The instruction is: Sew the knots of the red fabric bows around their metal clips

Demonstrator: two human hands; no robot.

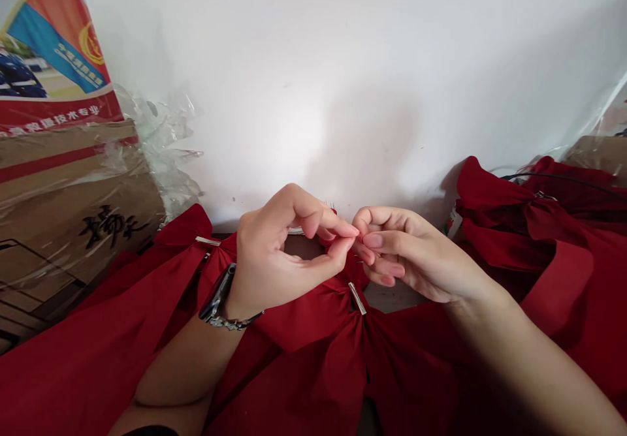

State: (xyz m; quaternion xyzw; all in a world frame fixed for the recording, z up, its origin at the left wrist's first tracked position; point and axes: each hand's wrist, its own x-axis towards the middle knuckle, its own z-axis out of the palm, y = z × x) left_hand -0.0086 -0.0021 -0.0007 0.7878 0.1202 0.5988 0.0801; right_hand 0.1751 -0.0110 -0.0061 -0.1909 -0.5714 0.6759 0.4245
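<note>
Red cloth bows (313, 351) lie in front of me, each gathered at its middle by a small metal clip (357, 297). My left hand (284, 253), with a watch on the wrist, pinches thumb and forefinger together on a bit of red fabric above the clip. My right hand (406, 253) meets it fingertip to fingertip, also pinched on the same red fabric. What lies between the fingertips is mostly hidden.
A cardboard box (73, 214) wrapped in clear plastic stands at the left under a coloured poster (49, 51). More red bows (539, 227) are piled at the right. A white wall (343, 64) rises close behind.
</note>
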